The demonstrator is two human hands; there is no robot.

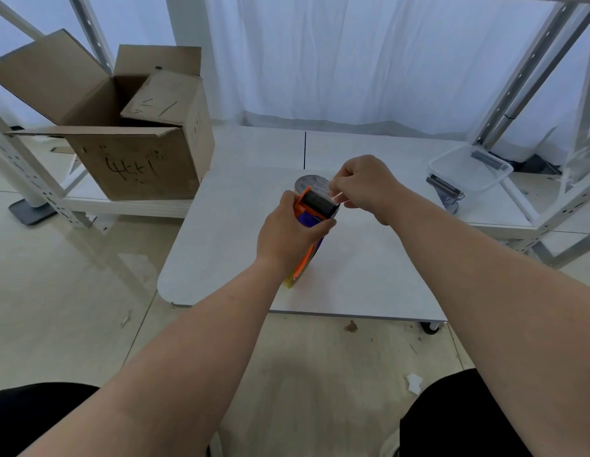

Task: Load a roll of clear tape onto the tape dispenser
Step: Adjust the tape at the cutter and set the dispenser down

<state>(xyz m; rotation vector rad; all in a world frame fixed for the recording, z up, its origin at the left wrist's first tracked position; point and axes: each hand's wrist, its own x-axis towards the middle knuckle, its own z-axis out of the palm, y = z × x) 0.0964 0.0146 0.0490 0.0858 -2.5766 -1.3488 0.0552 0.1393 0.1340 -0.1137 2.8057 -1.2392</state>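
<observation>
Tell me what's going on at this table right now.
A person is working on an orange tape dispenser above the white table. The left hand grips its body, while the right hand pinches what looks like the tape's free end near the black roller. The clear tape roll already sits at the dispenser's far end. An open cardboard box stands to the left.

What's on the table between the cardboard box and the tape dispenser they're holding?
Nothing: in the head view, only bare white tabletop lies between the cardboard box and the tape dispenser.
</observation>
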